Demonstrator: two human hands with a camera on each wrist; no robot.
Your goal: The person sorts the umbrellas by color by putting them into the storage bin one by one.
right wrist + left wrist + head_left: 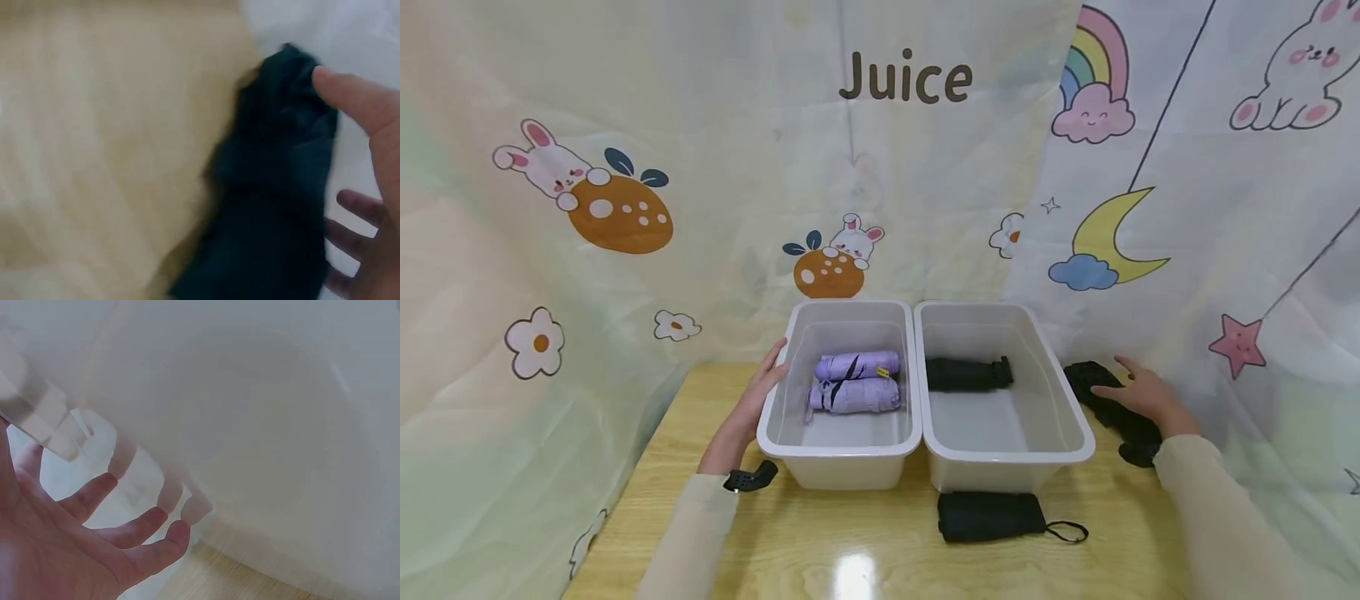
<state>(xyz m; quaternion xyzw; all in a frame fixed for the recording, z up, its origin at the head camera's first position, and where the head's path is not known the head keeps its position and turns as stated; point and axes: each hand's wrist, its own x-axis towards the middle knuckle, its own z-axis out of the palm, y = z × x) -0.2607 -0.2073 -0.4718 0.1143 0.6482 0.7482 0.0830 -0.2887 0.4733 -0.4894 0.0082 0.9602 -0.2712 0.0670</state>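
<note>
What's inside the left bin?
In the bin lie two purple umbrellas: the front one and the back one. Whatever is right underneath them can't be seen, because they cover it.

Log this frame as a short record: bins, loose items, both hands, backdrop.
left bin: two purple umbrellas, folded, side by side
right bin: one black umbrella, folded
loose on table: front umbrella, black, in front of the right bin; side umbrella, black, right of that bin
left hand: touching left bin's outer side
right hand: at side umbrella, firm hold not evident
backdrop: printed cloth
</note>
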